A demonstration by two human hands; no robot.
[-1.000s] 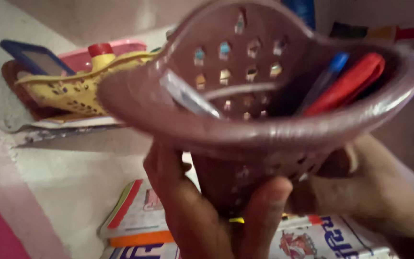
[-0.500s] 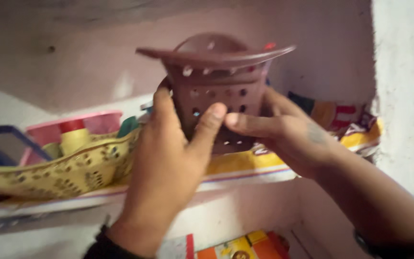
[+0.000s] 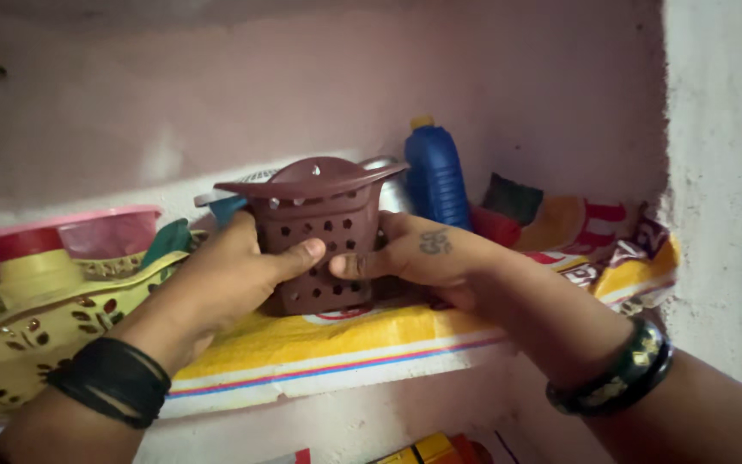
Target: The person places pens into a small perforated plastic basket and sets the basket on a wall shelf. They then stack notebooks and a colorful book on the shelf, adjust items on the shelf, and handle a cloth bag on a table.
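A brown perforated plastic holder [image 3: 324,219] with a wide flared rim stands on the shelf, on a yellow printed sheet [image 3: 337,339]. My left hand [image 3: 234,275] wraps its left side, thumb across the front. My right hand [image 3: 418,253] grips its right side, thumb pointing left toward the other thumb. Both hands hold the holder from below eye level. What is inside the holder is hidden by the rim.
A yellow perforated basket [image 3: 36,331] with a pink tub [image 3: 88,232] behind it sits at the left of the shelf. A blue bottle [image 3: 437,176] and coloured packets [image 3: 560,223] stand behind the holder. A rough wall [image 3: 706,172] closes the right side.
The holder went from close under the camera, pens showing inside, up and away onto the shelf. Both hands stayed on it and now press it down on the yellow sheet.
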